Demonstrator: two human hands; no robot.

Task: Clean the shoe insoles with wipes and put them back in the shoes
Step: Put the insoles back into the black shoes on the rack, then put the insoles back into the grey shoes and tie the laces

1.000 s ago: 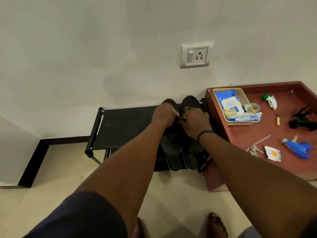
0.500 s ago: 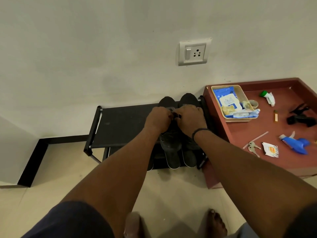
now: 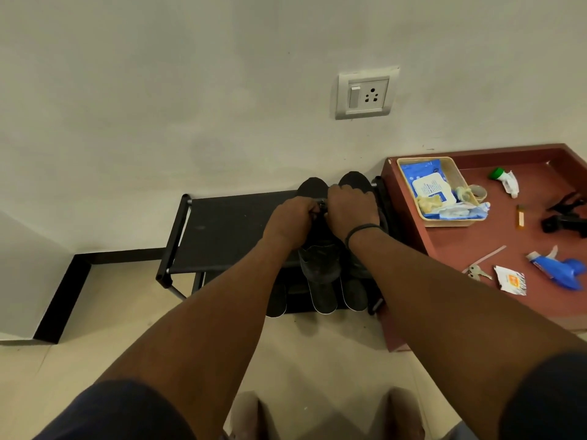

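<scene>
Both hands at the shoes on the rack, drawn slightly closer together than a moment before.
The left hand (image 3: 293,217) and right hand (image 3: 349,208) curl their fingers around the black shoes (image 3: 320,265) on the shoe rack (image 3: 222,227), suggesting insole handling; the wipes pack (image 3: 428,188) lies in a tray (image 3: 454,222) on the red desk (image 3: 476,246) by the wall.

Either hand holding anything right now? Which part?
Both: left hand and right hand grip the black shoe on the shoe rack near its top opening; the exact part is hidden under the fingers.
</scene>
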